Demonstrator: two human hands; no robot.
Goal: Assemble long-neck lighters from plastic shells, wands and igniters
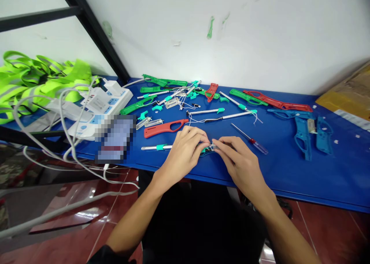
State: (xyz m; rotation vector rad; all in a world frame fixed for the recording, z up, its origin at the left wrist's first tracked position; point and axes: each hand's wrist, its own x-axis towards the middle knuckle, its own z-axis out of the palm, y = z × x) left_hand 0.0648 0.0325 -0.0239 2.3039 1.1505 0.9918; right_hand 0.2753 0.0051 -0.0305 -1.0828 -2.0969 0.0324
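My left hand [187, 145] is closed in a pinch on the inner parts of a utility lighter, just above the blue tabletop. From under it a metal lighter tube [154, 148] with a teal trigger sticks out to the left. My right hand [239, 154] pinches the other end of these parts, fingertips almost meeting the left ones. A small clear piece and thin white wire show between the fingers; the fingers hide the rest. Beyond my left hand lies a red lighter shell [164, 128]. A screwdriver [251, 139] with a clear-red handle rests beyond my right hand.
Green lighter shells [150, 89], metal tubes [206, 111] and wires lie toward the wall. Blue shells [303, 138] sit at right, near a cardboard box [347, 90]. At left are a power strip [86, 127], phone [117, 138], cables and yellow reflective straps [43, 83].
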